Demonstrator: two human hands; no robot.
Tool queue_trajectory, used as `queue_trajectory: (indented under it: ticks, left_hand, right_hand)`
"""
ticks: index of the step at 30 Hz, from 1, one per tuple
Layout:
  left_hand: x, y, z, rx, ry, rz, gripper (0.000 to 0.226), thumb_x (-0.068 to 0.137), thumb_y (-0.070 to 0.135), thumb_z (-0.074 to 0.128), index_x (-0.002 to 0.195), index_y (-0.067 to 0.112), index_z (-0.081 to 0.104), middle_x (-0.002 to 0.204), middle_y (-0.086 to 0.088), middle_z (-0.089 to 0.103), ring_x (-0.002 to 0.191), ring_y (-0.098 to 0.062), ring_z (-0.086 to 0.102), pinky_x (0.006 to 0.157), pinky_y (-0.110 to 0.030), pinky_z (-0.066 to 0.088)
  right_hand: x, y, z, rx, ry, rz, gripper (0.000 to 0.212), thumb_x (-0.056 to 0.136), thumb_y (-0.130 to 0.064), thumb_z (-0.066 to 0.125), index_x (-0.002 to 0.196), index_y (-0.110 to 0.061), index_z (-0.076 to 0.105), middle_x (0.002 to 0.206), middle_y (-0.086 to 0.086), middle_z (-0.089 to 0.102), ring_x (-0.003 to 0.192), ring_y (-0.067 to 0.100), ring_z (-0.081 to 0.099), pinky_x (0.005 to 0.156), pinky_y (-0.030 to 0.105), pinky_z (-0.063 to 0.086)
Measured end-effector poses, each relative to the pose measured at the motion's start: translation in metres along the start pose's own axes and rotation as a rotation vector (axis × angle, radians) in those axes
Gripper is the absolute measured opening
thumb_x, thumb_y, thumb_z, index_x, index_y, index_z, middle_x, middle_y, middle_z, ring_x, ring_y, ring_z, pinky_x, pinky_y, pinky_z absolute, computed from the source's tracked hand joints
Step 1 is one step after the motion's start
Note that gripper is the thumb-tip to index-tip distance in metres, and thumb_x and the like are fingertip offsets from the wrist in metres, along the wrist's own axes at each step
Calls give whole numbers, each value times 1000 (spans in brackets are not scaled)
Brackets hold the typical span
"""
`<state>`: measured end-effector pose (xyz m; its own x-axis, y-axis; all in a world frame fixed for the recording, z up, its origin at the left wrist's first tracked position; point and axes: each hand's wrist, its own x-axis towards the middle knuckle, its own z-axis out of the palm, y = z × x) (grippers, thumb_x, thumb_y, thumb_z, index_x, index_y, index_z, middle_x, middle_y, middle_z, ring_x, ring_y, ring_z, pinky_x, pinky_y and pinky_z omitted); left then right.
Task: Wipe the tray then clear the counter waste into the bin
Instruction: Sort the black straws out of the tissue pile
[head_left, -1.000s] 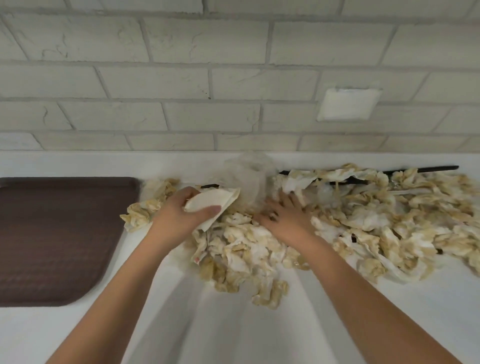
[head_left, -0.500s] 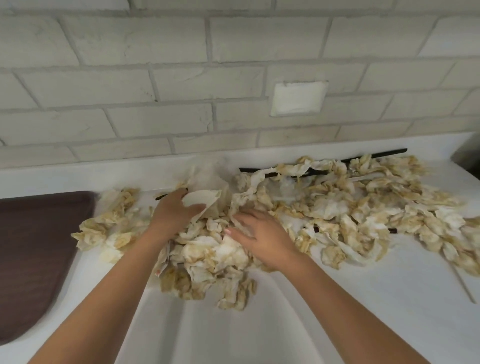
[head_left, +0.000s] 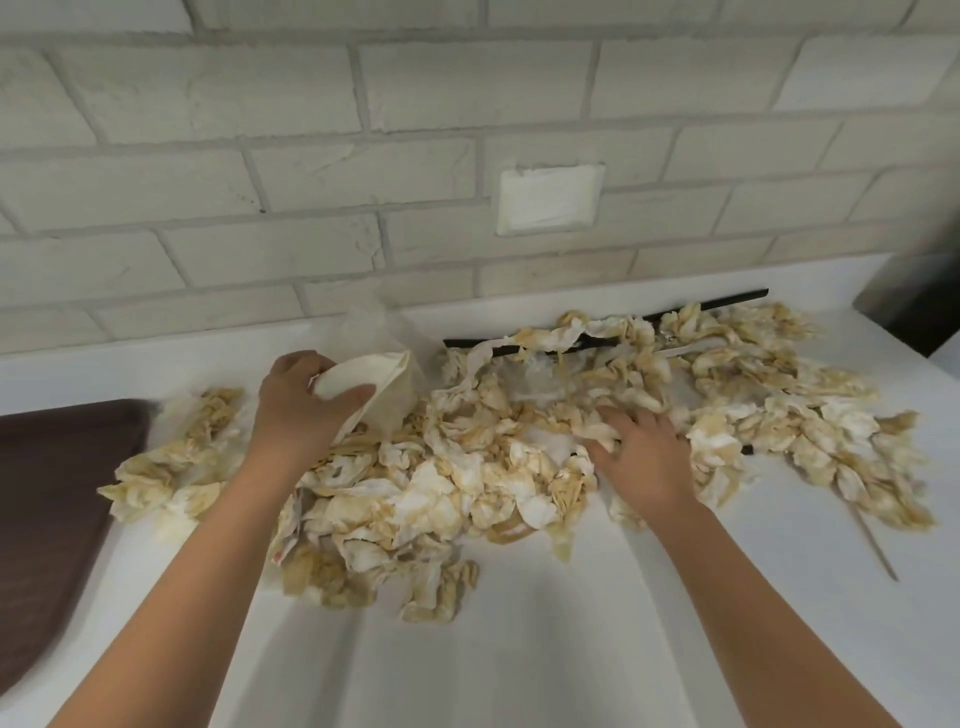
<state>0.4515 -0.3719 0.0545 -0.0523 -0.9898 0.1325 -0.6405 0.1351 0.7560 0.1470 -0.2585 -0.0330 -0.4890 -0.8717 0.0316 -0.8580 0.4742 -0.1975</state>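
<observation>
The left hand (head_left: 304, 415) has its grip round a folded napkin (head_left: 366, 375). The right hand (head_left: 641, 449) lies wide on stained tissues (head_left: 441, 493) that bury black sticks (head_left: 727, 300), with the tray (head_left: 52, 493) to the left.

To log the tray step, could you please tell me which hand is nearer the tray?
Left. The left hand, holding a folded paper, is a little right of the tray; the right hand rests farther right, on the waste.

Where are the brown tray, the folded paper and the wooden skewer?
brown tray (head_left: 57, 467): head view, bare textured surface.
folded paper (head_left: 395, 384): head view, exposed right flap.
wooden skewer (head_left: 875, 544): head view, middle of its shaft.
</observation>
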Motion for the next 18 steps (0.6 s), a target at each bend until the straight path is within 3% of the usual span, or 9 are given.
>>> queue_trajectory:
  ticks: [2, 4, 7, 10, 12, 14, 16, 18]
  left_hand:
    - [-6, 10, 6, -41, -1, 39, 28, 80, 23, 73, 97, 18, 52, 116, 1, 43, 100, -14, 41, 64, -8, 39]
    - [-10, 19, 12, -86, 4, 67, 26, 79, 21, 73, 92, 16, 51, 109, 3, 43, 96, -14, 41, 52, -7, 39]
    - [-12, 29, 22, -126, 28, 85, 23, 78, 23, 74, 85, 24, 52, 107, 5, 44, 96, -13, 42, 64, -8, 32]
    - [-11, 40, 33, -144, 71, 126, 23, 78, 22, 74, 89, 16, 54, 109, 2, 47, 96, -14, 44, 66, -11, 31]
    - [-8, 50, 39, -144, 99, 147, 22, 78, 24, 74, 90, 16, 56, 108, 0, 49, 95, -14, 45, 69, -15, 32]
    - [-6, 60, 46, -149, 112, 143, 20, 79, 27, 72, 89, 18, 58, 103, -2, 53, 93, -16, 48, 65, -15, 33]
    - [-4, 68, 53, -170, 98, 103, 19, 80, 31, 71, 90, 20, 58, 97, 0, 55, 89, -17, 50, 62, -17, 35]
    - [-2, 74, 57, -193, 88, 73, 19, 81, 32, 70, 92, 22, 58, 95, 1, 57, 87, -18, 52, 61, -20, 38]
  right_hand:
    - [-5, 4, 4, 81, 114, -62, 38, 87, -35, 58, 122, -22, 62, 121, 9, 59, 115, 31, 50, 86, 42, 45]
    - [-11, 9, 8, 161, 207, -105, 32, 81, -27, 56, 109, -18, 69, 106, 9, 64, 103, 33, 56, 79, 42, 48]
    - [-14, 9, 2, 175, 176, -140, 30, 85, -28, 57, 112, -18, 68, 106, 7, 63, 106, 30, 55, 85, 40, 46]
    - [-9, 9, -13, 213, 170, -146, 43, 84, -49, 62, 118, -22, 66, 112, 4, 64, 111, 25, 54, 91, 38, 43]
    - [1, 9, -33, 279, 308, -201, 44, 85, -55, 54, 111, -22, 70, 103, 3, 68, 100, 24, 58, 86, 35, 45]
    - [22, 16, -50, 340, 442, -250, 43, 90, -48, 43, 95, -17, 72, 84, 1, 68, 81, 24, 62, 71, 31, 48]
    - [61, 31, -61, 271, 383, -172, 38, 92, -37, 40, 94, -13, 69, 85, 5, 66, 81, 26, 61, 66, 32, 48]
    - [98, 49, -65, 56, 113, -24, 29, 92, -25, 46, 113, -15, 63, 111, 8, 63, 101, 27, 58, 81, 35, 50]
